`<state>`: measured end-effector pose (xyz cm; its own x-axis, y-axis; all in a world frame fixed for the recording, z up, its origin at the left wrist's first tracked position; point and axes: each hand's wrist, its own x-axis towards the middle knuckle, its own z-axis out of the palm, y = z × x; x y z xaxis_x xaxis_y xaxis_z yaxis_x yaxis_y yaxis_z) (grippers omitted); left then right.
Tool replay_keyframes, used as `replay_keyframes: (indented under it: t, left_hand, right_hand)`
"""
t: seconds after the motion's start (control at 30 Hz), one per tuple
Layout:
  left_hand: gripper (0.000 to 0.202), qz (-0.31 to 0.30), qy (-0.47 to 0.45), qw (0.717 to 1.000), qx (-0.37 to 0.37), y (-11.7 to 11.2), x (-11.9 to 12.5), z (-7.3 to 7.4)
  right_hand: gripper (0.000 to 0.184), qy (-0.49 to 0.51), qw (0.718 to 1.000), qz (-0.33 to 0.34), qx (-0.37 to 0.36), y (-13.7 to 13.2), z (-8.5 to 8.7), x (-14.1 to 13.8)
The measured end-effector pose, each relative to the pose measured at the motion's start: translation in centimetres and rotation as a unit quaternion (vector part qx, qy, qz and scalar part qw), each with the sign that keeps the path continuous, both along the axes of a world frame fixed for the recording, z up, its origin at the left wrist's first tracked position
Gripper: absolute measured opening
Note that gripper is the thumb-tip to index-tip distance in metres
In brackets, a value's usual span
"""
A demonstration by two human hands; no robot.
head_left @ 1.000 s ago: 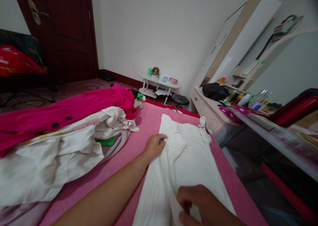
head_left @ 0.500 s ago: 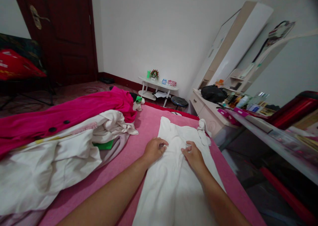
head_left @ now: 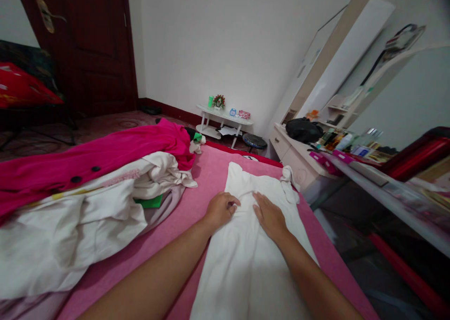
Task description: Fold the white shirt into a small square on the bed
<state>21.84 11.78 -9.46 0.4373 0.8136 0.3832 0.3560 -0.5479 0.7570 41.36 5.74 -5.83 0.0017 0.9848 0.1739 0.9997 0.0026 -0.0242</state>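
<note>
Clothes (head_left: 94, 217) lie heaped leftmost; the left hand (head_left: 221, 210), curled, thumb and forefinger slightly apart, is at the left edge of the white garment (head_left: 242, 259) (spread on a pink sheet (head_left: 213, 167)); the right hand (head_left: 271, 215), fingers extended, could bunch it by dragging unevenly.

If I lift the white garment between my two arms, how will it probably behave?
The white garment will probably hang floppy, since soft creases run through it near the left hand and right hand. It seems likely light for its size, as the cloth looks thin. Spread over the pink cover, it should hardly roll, but may wrinkle if pushed.
</note>
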Motion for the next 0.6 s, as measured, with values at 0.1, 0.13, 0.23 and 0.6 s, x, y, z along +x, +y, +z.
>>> replay_keyframes:
  t: [0.1, 0.13, 0.23, 0.6]
  left_hand:
    - [0.024, -0.003, 0.006, 1.0, -0.002, -0.1, -0.1, 0.2]
    - [0.024, -0.002, 0.008, 1.0, -0.003, -0.1, -0.2, 0.3]
    - [0.026, 0.007, -0.001, 1.0, -0.004, -0.1, -0.1, 0.3]
    - [0.029, 0.0, 0.008, 1.0, 0.005, 0.2, 0.0, -0.3]
  right_hand:
    - [0.047, -0.011, 0.999, -0.05, -0.015, -0.1, -0.5, 0.0]
    - [0.047, -0.015, 0.998, -0.055, -0.019, -0.4, -0.4, -0.2]
    - [0.046, -0.011, 1.0, -0.005, -0.027, -2.4, 0.2, -1.8]
    - [0.047, 0.091, 0.898, 0.375, -0.214, -12.8, 3.6, -7.4]
